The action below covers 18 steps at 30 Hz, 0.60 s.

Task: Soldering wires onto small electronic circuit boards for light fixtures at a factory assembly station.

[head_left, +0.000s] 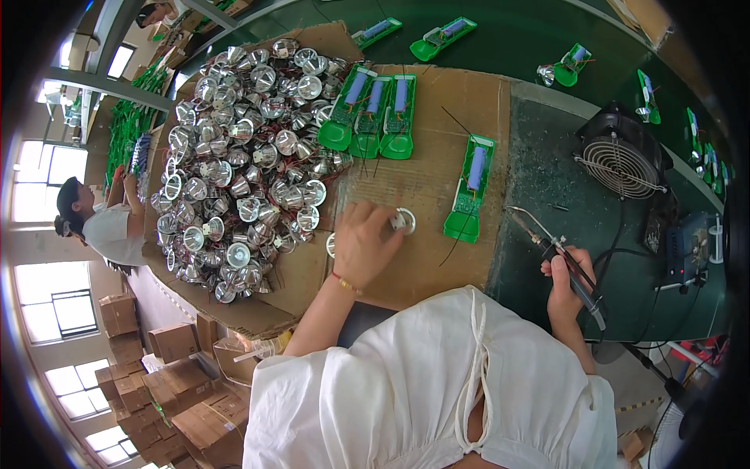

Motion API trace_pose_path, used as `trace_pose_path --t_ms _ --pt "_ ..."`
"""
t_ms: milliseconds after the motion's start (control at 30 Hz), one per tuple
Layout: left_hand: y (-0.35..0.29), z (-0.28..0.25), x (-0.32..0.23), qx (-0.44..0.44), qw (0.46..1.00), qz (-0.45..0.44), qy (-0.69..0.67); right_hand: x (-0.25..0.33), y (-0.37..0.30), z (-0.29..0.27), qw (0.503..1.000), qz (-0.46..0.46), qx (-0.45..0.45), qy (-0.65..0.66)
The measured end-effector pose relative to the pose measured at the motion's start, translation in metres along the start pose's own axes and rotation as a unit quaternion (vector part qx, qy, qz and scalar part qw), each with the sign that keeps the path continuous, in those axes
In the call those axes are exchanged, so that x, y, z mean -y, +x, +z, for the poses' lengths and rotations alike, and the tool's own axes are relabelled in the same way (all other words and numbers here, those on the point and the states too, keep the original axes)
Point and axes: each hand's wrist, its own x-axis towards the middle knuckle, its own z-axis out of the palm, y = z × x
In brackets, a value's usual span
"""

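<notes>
My left hand (366, 241) is over the cardboard mat, its fingers closed on a small silvery lamp reflector cup (404, 221) with a white rim. Part of another reflector's rim (330, 245) shows beside the hand. My right hand (569, 280) grips a soldering iron (548, 248) with a thin wire-feed tube, its tip pointing up and left. Between the hands lies a green plastic housing (471, 189) holding a blue cylindrical battery, a circuit board and loose wires. Three similar housings (380, 113) lie side by side farther back, next to a big heap of reflectors (250, 168).
A black fan (621, 160) with a metal grille stands at the right, near a blue control box (690, 246) with cables. More green housings (444, 39) lie along the far green surface. At the left, a co-worker (109, 223) sits near stacked cartons (207, 426).
</notes>
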Motion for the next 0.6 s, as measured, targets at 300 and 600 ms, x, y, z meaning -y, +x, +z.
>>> trace_pose_path --t_ms 300,600 --pt "0.014 0.002 -0.017 0.01 0.998 -0.046 0.038 0.003 -0.002 0.01 1.0 0.003 0.018 0.016" --pt "0.02 0.018 -0.029 0.087 0.928 -0.187 -0.31 0.005 -0.003 0.013 0.997 -0.012 0.075 0.011"
